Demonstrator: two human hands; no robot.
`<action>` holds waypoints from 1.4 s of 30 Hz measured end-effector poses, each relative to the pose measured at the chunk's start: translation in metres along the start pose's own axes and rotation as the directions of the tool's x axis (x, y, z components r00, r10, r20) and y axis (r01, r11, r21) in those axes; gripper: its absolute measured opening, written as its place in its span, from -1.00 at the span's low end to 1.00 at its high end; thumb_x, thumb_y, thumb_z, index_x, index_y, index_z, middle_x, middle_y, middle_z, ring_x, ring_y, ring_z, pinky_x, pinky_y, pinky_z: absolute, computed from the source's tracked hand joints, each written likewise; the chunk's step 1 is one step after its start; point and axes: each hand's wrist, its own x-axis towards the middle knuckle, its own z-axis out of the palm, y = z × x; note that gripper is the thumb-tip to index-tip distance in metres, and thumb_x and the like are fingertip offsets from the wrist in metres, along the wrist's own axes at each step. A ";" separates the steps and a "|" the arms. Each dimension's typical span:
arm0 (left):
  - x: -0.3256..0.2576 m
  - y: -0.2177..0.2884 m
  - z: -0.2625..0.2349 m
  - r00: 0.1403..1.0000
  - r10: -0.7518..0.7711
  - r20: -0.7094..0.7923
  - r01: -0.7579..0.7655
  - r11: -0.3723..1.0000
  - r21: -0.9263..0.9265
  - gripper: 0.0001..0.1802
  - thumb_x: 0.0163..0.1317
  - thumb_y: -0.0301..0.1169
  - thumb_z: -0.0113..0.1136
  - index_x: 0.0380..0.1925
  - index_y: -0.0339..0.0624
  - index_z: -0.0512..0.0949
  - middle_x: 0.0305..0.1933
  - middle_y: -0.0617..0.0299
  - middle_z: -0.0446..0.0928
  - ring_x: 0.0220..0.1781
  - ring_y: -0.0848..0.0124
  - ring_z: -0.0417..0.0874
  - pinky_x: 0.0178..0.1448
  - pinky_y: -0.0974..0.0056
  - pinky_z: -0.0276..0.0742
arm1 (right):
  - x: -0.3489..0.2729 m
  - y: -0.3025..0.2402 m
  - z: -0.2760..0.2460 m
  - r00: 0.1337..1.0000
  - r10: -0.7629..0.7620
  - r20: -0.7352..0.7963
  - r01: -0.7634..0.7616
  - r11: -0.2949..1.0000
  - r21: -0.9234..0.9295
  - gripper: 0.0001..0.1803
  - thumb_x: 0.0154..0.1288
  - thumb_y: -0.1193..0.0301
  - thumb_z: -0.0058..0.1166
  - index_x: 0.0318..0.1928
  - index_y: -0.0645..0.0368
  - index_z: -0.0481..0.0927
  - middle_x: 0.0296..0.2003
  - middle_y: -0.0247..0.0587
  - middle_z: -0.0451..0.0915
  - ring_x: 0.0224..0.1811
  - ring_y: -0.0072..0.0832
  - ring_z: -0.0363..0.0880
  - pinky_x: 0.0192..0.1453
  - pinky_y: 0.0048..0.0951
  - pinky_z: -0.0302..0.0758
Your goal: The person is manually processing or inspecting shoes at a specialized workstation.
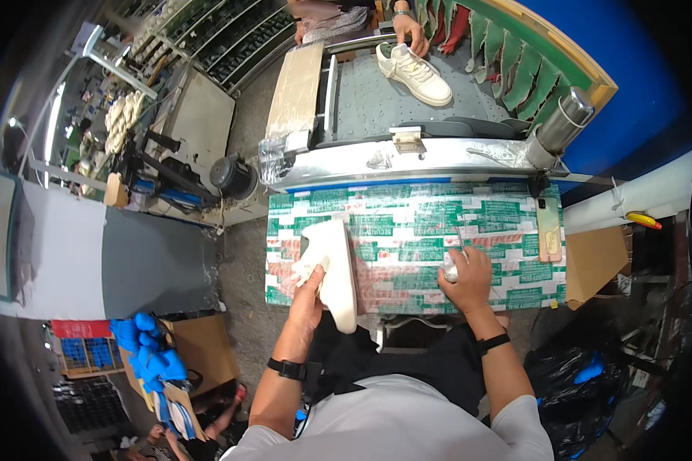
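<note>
My left hand [309,301] grips a cream-white sneaker [338,273] by its upper, thumb over the laces. The shoe is tipped on its side over the table [392,280], its pale sole edge facing right. My right hand [469,280] rests low over the table's right half, fingers curled around a small whitish thing [450,271]. What kind of thing it is cannot be made out. A second cream sneaker [415,74] stands on the grey conveyor belt [361,96] beyond the table, with another person's hand [411,32] on its heel end.
Green-and-white printed tape covers the table. A phone [548,229] lies at its right edge. Behind it run a metal rail [438,157] and a steel cylinder [565,119]. Green and red flaps [507,65] hang by the belt. A yellow-handled cutter [643,220] sits far right.
</note>
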 end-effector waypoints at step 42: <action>0.379 0.229 0.371 0.873 0.368 0.322 -0.424 0.897 0.124 -0.57 0.55 -0.09 0.35 0.17 -0.20 0.73 0.10 0.24 0.83 0.08 0.32 0.88 0.17 0.10 0.81 | 0.005 0.006 -0.007 0.995 0.056 0.089 -0.064 0.993 0.094 -0.55 0.09 0.12 0.58 0.00 -0.06 0.82 0.06 -0.15 0.64 0.05 -0.11 0.65 0.20 -0.07 0.59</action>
